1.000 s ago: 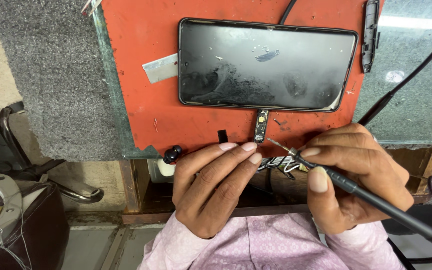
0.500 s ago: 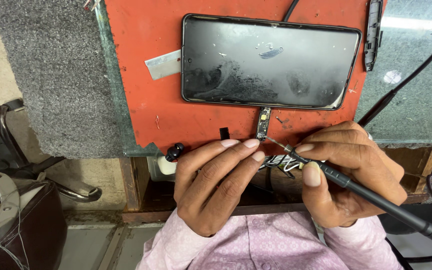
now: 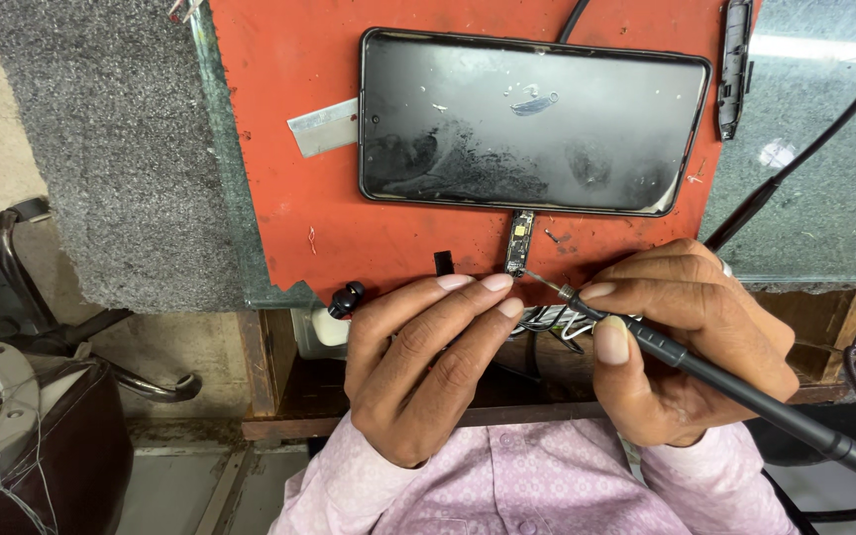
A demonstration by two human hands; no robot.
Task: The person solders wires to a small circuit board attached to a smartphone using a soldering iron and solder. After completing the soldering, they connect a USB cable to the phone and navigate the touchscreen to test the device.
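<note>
Carefully, we worked the small connector board (image 3: 519, 241) below the smartphone (image 3: 535, 123).
Right hand (image 3: 691, 342) fingers clamped the soldering iron (image 3: 705, 369), tip near the board; left hand (image 3: 426, 362) fingers together, bracing beside it on the red mat (image 3: 279, 208). Steady tip advised.

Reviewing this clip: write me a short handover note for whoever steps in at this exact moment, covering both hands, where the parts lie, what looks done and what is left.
Left hand: no tool in it, fingertips resting at the near edge of the red mat, right beside the small connector board.
Right hand: gripping the black pen-style iron, tip touching the lower end of the board.
Phone: screen up on the mat, the board lying at its near edge.
Metal blade lies left of the phone, half under it.
Done: phone and board are laid out.
Left: work at the board appears unfinished; whether any joint is made cannot be told.
</note>
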